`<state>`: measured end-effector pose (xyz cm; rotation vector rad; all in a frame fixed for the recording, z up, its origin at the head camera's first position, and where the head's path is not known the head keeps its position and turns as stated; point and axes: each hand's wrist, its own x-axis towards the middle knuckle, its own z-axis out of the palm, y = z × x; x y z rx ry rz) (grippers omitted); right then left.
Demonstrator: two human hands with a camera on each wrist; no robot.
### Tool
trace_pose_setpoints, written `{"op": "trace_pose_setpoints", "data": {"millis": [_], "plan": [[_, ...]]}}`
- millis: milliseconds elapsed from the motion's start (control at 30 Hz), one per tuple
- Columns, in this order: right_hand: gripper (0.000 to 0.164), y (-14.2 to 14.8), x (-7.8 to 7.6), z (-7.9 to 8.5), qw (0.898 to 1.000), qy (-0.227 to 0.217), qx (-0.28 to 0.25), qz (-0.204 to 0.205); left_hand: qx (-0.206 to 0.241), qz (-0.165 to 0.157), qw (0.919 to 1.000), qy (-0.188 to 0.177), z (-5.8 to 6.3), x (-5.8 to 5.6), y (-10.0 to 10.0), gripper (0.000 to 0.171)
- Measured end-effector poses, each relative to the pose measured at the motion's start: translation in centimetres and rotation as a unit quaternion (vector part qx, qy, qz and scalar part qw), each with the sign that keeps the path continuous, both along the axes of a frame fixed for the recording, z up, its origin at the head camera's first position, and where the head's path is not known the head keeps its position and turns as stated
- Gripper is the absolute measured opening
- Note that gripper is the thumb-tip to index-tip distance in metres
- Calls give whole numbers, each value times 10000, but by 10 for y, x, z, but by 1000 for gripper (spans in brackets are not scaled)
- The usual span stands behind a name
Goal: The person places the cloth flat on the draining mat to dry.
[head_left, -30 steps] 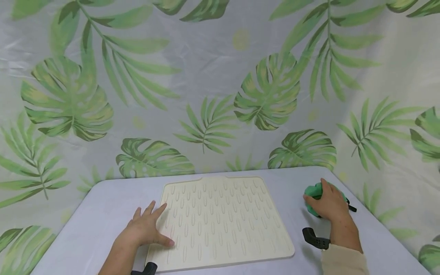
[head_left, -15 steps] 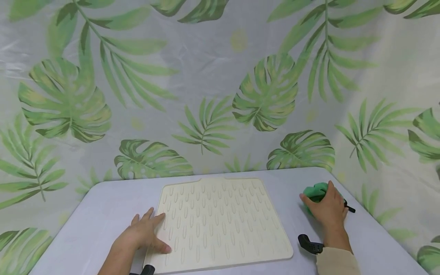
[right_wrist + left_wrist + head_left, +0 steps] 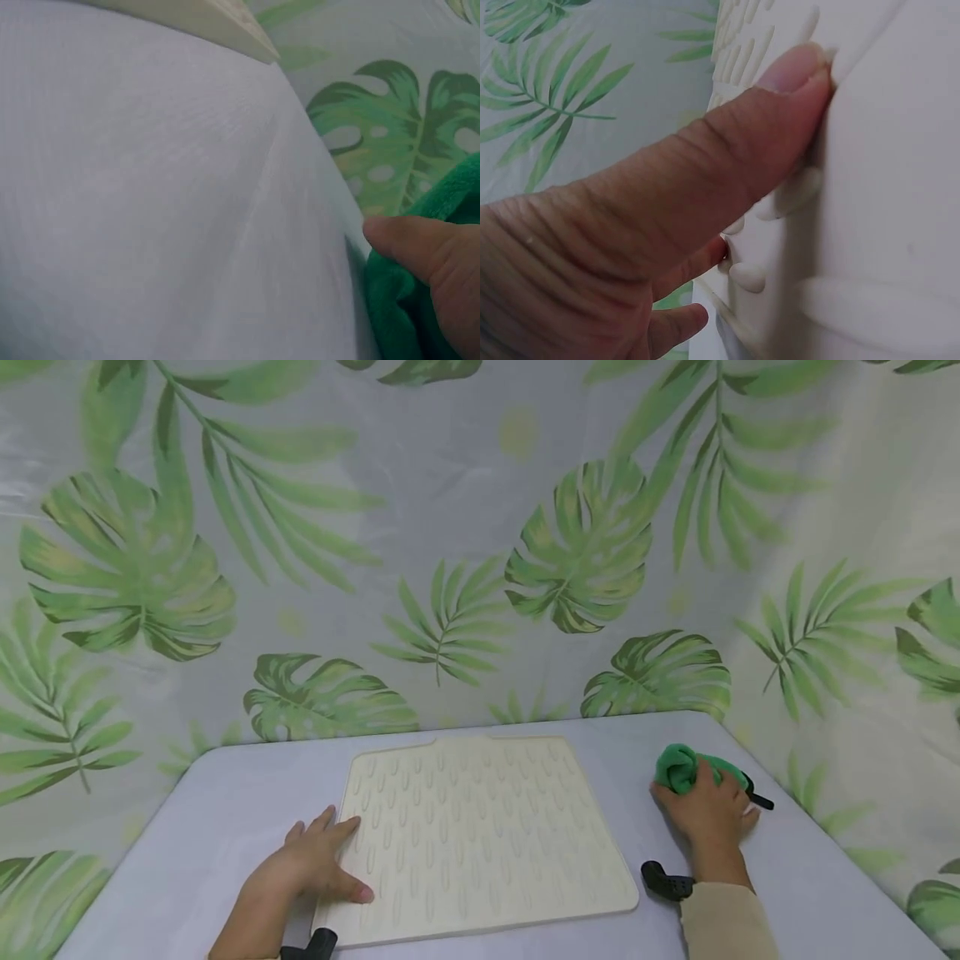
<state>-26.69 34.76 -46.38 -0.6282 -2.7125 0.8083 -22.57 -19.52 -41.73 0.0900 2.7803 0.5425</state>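
My left hand (image 3: 318, 860) lies with spread fingers over the left edge of a cream mat (image 3: 487, 835) with raised oval ridges. In the left wrist view the thumb (image 3: 780, 97) presses against the ridged surface. On the table's right side, my right hand (image 3: 708, 806) grips a bunched green cloth (image 3: 678, 768) with a fluffy, towel-like surface. Its thumb (image 3: 409, 240) lies across the cloth in the right wrist view, while the other fingers curl over it, and the hand hides part of the cloth.
A small black piece (image 3: 761, 800) sticks out at the right end of the cloth. The white-covered table (image 3: 255, 793) ends at a leaf-patterned curtain (image 3: 450, 527) behind it. Each wrist carries a black camera mount (image 3: 663, 882).
My right hand has shifted slightly left and towards me, and its fingers have curled in over the cloth. More of the cloth's top shows now. The left hand stays on the mat's edge.
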Motion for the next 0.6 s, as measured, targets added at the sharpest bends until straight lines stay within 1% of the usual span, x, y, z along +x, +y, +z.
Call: {"op": "trace_pose_setpoints", "data": {"millis": [100,167,200,267,367,467,500,600], "plan": [[106,-2,-3,5,9999,40,163,18,14,8,10000,55,0,-2,0,123],[110,-5,-4,5,9998,28,168,-56,-34,4,10000,63,-1,-1,0,122],[111,-6,-3,5,9998,17,177,-119,-53,14,10000,51,-1,-1,0,122],[106,-9,-1,4,9994,62,203,-287,-71,13,10000,49,-1,-1,1,122],[89,-11,0,7,9980,327,328,-434,-25,68,10000,68,0,-2,2,122],[63,-10,0,9,9956,611,611,-376,35,127,9999,68,1,-2,2,122],[53,-9,-1,9,9952,647,642,-345,46,139,9999,55,1,-2,2,122],[36,-6,-1,8,9951,687,628,-328,63,164,9998,2,2,-2,1,123]]}}
